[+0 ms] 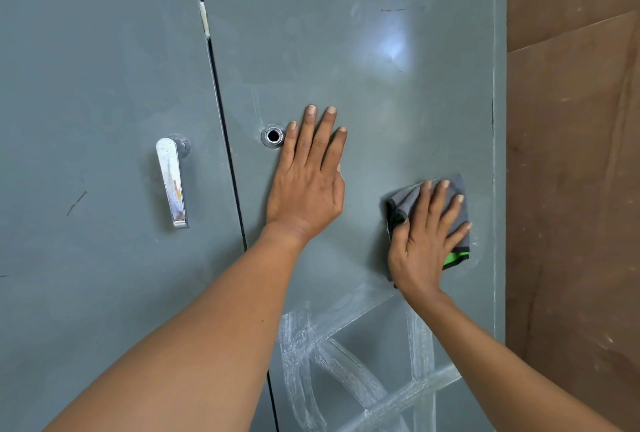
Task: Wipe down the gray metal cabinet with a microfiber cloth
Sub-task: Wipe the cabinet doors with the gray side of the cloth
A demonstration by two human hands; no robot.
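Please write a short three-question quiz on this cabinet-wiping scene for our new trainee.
1. True or false: the left hand holds the microfiber cloth.
2. Which lies closest to the left hand's fingertips? A) the chrome lever handle B) the round lock hole C) the brown wooden panel
3. Fill in: the white smeared streaks lie ____ the right hand on the right cabinet door.

Key: 1. False; the right hand presses the cloth flat, and the left rests bare on the door. 2. B. 3. below.
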